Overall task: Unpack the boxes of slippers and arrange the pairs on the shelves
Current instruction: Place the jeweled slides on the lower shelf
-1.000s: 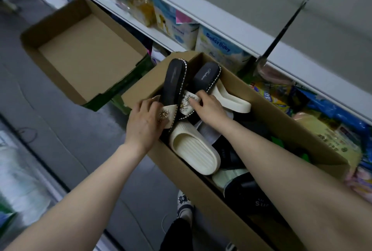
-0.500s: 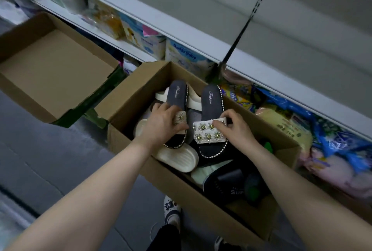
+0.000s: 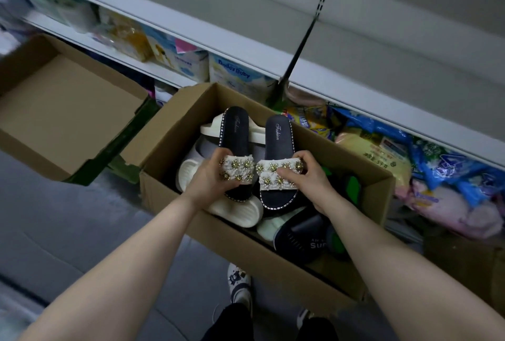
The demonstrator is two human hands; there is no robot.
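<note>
While they are held side by side over an open cardboard box [image 3: 169, 133], two black slippers are gripped by their white, flower-studded straps. The left black slipper [image 3: 236, 127] is clasped by the left hand [image 3: 210, 176], whose fingers are curled round its strap. The right black slipper [image 3: 277, 135] is pinched at the strap by the right hand [image 3: 306, 179], with the thumb set on the near side and the fingers on the far edge. Both heels are pointed away toward the shelving and both toes toward the person; the two straps are brought just beside each other at the middle. The word "Fashion" is printed in script on each insole.

Beneath the pair, the box is seen filled with more footwear: cream ridged slippers [image 3: 237, 210] at the near left, a dark slipper with white lettering [image 3: 303, 234] at the near right, and something green [image 3: 352, 184] against the right wall. The box is placed on a grey floor [image 3: 68, 217], close to a white shelf edge [image 3: 191, 37]. A second cardboard box [image 3: 62, 111] is set just to the left. Baby goods are stacked under the shelf, among them a "Daddy Baby" pack [image 3: 235, 75] behind the box's far corner, and blue packs [image 3: 451, 165] at the right. A white patterned shoe [image 3: 239, 283] is visible near the bottom.
</note>
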